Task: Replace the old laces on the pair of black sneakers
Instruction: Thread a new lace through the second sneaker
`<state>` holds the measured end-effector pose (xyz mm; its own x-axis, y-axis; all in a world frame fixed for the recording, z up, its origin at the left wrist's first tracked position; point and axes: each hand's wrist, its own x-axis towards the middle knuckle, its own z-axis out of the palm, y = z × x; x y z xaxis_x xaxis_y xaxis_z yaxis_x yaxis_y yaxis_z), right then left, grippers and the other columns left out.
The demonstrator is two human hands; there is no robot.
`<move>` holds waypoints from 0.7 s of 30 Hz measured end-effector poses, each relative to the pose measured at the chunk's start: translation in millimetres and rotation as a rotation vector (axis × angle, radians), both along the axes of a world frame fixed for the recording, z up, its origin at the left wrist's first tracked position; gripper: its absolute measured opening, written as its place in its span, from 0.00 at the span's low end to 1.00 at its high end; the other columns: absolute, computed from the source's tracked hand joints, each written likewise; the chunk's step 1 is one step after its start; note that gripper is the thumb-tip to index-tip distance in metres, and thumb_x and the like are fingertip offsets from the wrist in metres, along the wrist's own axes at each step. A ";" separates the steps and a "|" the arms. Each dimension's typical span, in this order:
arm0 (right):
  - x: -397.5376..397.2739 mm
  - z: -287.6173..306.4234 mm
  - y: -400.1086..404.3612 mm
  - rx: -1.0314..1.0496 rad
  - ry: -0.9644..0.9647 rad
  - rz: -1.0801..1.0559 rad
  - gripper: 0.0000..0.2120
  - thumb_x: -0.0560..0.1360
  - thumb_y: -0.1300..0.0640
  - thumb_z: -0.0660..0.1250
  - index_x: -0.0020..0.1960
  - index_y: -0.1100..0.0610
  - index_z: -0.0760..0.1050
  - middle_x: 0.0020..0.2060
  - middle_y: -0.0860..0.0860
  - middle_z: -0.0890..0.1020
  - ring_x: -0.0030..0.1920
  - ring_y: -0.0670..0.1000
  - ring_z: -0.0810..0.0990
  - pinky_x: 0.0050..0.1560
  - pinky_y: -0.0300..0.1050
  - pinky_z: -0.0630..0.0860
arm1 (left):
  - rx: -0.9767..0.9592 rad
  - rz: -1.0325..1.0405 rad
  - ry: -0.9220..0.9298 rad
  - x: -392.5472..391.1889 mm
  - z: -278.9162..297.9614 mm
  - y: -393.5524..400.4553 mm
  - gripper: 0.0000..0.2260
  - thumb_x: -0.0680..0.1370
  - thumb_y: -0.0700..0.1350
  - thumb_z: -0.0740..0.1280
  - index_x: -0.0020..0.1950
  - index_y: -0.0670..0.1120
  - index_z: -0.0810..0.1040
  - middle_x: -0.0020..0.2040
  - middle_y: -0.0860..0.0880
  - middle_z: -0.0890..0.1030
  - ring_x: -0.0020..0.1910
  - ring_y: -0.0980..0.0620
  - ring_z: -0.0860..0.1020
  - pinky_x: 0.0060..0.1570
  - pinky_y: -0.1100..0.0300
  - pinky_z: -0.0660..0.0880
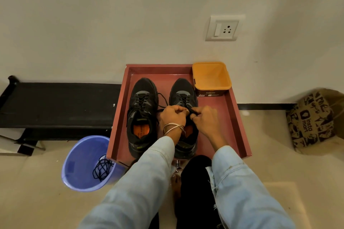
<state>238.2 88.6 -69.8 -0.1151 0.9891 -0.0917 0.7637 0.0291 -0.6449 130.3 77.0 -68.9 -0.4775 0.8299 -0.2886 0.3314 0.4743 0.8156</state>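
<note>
Left hand point(173, 115): fingers curled, pinching the lace point(191, 112) over the right sneaker point(183, 95).
Right hand point(203, 120): fingers pinching the same lace, just beside the left's.
Left sneaker point(142, 102): beside the left fingers, fully laced, ends loose.
Old lace point(102, 168): discarded in the blue bucket point(78, 163), well apart.
Progress: judged late; the right sneaker's top still needs finishing.

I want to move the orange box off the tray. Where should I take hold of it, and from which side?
Grip the orange box by its top rim, from above. It stands upright and open in the tray's far right corner, so tray walls block two sides; the nearer, left-facing edges are free. Both hands are busy on the shoe's lace.
</note>
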 end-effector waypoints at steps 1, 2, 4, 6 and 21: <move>0.5 -0.2 -0.7 -0.005 0.004 0.001 0.10 0.75 0.58 0.67 0.54 0.55 0.82 0.39 0.55 0.84 0.42 0.56 0.80 0.41 0.48 0.78 | 0.004 -0.018 -0.006 -1.2 -1.4 0.1 0.02 0.71 0.48 0.72 0.42 0.52 0.84 0.42 0.52 0.83 0.42 0.51 0.79 0.44 0.60 0.77; 1.5 -0.2 -1.2 -0.012 0.016 0.004 0.11 0.75 0.57 0.68 0.56 0.55 0.82 0.40 0.55 0.84 0.43 0.56 0.81 0.43 0.48 0.79 | 0.003 -0.028 -0.017 -2.3 -1.9 0.5 0.01 0.71 0.47 0.73 0.42 0.52 0.84 0.42 0.52 0.83 0.42 0.52 0.79 0.45 0.60 0.77; 4.4 0.0 -1.6 -0.039 0.051 0.016 0.12 0.75 0.57 0.69 0.58 0.55 0.81 0.44 0.55 0.85 0.46 0.56 0.82 0.47 0.52 0.79 | -0.016 -0.024 -0.079 -4.6 -2.3 2.3 0.01 0.71 0.45 0.73 0.40 0.52 0.84 0.41 0.53 0.82 0.42 0.53 0.79 0.44 0.61 0.77; 6.9 2.4 -1.8 -0.064 0.069 0.031 0.13 0.74 0.57 0.71 0.59 0.54 0.81 0.48 0.55 0.84 0.48 0.55 0.82 0.50 0.54 0.79 | -0.050 -0.008 -0.169 -6.9 -1.9 6.3 0.04 0.70 0.43 0.74 0.38 0.51 0.83 0.39 0.53 0.81 0.43 0.53 0.79 0.44 0.63 0.75; 8.4 -7.4 15.5 -0.195 0.287 -0.117 0.07 0.75 0.50 0.69 0.46 0.51 0.84 0.36 0.52 0.85 0.42 0.55 0.83 0.46 0.61 0.81 | -0.212 -0.235 -0.129 -23.6 -0.6 26.2 0.08 0.65 0.42 0.78 0.34 0.53 0.83 0.46 0.49 0.83 0.52 0.50 0.79 0.58 0.54 0.76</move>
<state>246.7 104.1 -77.2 -0.0503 0.9642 -0.2604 0.5417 -0.1927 -0.8182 106.7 103.3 -69.5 -0.2283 0.8280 -0.5121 0.3520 0.5606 0.7495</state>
